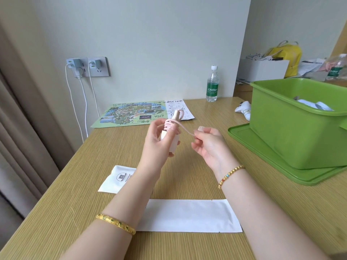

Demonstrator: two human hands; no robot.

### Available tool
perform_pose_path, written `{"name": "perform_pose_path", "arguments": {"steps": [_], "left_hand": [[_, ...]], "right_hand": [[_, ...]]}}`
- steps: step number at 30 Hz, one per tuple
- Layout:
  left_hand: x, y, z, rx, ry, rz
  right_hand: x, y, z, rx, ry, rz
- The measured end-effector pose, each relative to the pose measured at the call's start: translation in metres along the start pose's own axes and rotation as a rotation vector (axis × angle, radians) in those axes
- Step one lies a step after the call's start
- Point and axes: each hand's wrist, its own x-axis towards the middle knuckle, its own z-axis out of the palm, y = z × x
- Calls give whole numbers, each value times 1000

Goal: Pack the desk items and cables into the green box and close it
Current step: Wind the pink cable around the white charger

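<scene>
The step in hand looks like tidying a cable before it is packed. The left hand [159,136] is curled round a small pale pink charger block with a thin pink braided cable [173,123] coiled about its top, held upright above the middle of the wooden table [78,184]. The right hand [208,143], just beside it at three o'clock, pinches the cable's loose end between thumb and forefinger, the strand drawn taut between the two hands.

The open green plastic box [293,128] stands at two o'clock from the hands, resting on its flat green lid [262,156]; some white items already lie inside.

Still on the table: a white paper sleeve [189,215] at six o'clock, a small white printed pouch [120,178] at seven o'clock, and a colourful folded map [131,113] at eleven o'clock.

Judging from this, the next move calls for winding the last stretch round the block, securing the end so the coil holds, then carrying the bundle right into the box. The lid must be freed from beneath the box before closing.
</scene>
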Motion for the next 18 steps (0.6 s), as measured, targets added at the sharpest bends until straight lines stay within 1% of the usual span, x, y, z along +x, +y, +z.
{"name": "perform_pose_path", "arguments": {"steps": [2, 4, 6, 7, 9, 13, 15, 18], "left_hand": [[1, 0, 2, -83, -17, -32], [2, 1, 1, -197, -30, -104], [3, 2, -1, -281, -55, -170], [3, 3, -2, -298, -69, -195], [2, 2, -2, -298, -74, -234], [4, -1, -3, -283, -36, -268], [5, -2, -5, -267, -19, -288], [6, -4, -6, -186, 10, -322]], "right_hand": [[1, 1, 1, -32, -58, 28], [-1, 2, 3, -132, -130, 24], [-2, 3, 5, -265, -175, -34], [-2, 3, 6, -351, -180, -92], [-2, 6, 7, -515, -178, -230], [-2, 15, 11, -668, -207, -401], [-2, 18, 13, -670, -201, -453], [-2, 22, 16, -644, -195, -471]]}}
